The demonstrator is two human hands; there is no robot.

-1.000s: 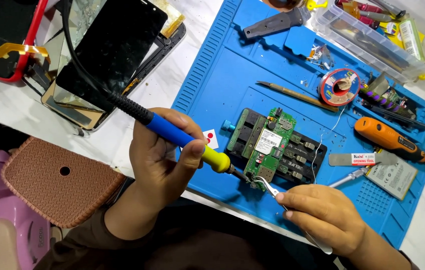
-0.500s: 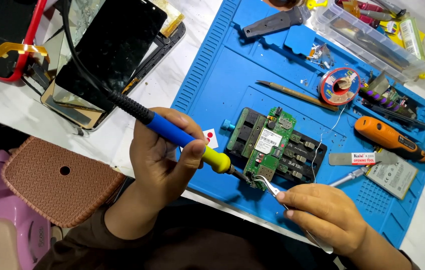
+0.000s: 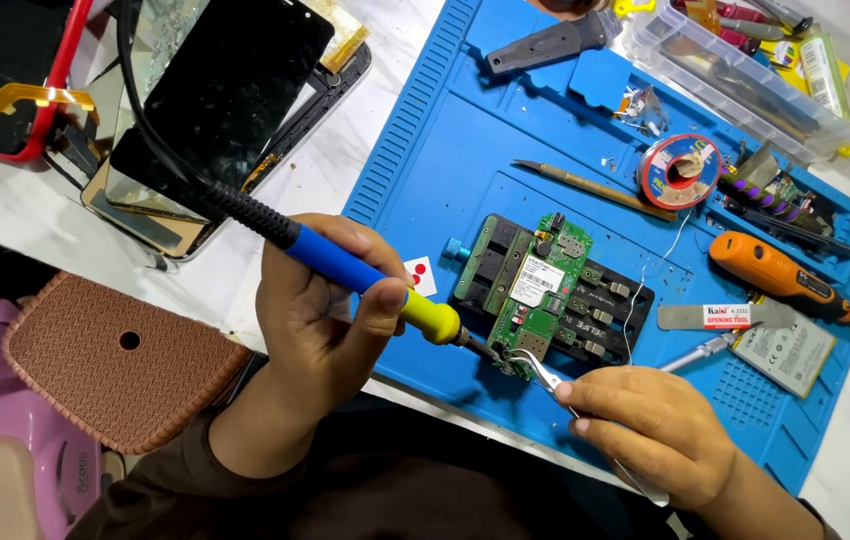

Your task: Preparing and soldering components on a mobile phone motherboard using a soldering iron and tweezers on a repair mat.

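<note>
1. Two hands show in the lower half of the frame. The left hand (image 3: 320,325) is wrapped tight around one soldering iron (image 3: 365,280) with a blue and yellow handle.
2. The right hand (image 3: 650,430) pinches one pair of silver tweezers (image 3: 535,372) between thumb and fingers. The far end of the tweezers pokes out under the hand at the bottom edge.
3. The iron's tip and the tweezer tips meet at the lower end of one green circuit board (image 3: 540,290), in the middle of the frame. The tiny part they touch is too small to make out.
4. The board sits clamped in one black holder (image 3: 610,315) on one blue mat (image 3: 445,150).
5. To the right lie one roll of solder wire (image 3: 680,170), one orange tool (image 3: 770,275) and one flat metal opening tool (image 3: 710,317).
6. At the upper right is one clear box (image 3: 735,70) of small tools, cut off by the frame edge.
7. At the upper left is one black phone screen (image 3: 225,95). One brown pad (image 3: 110,360) lies at the lower left.
</note>
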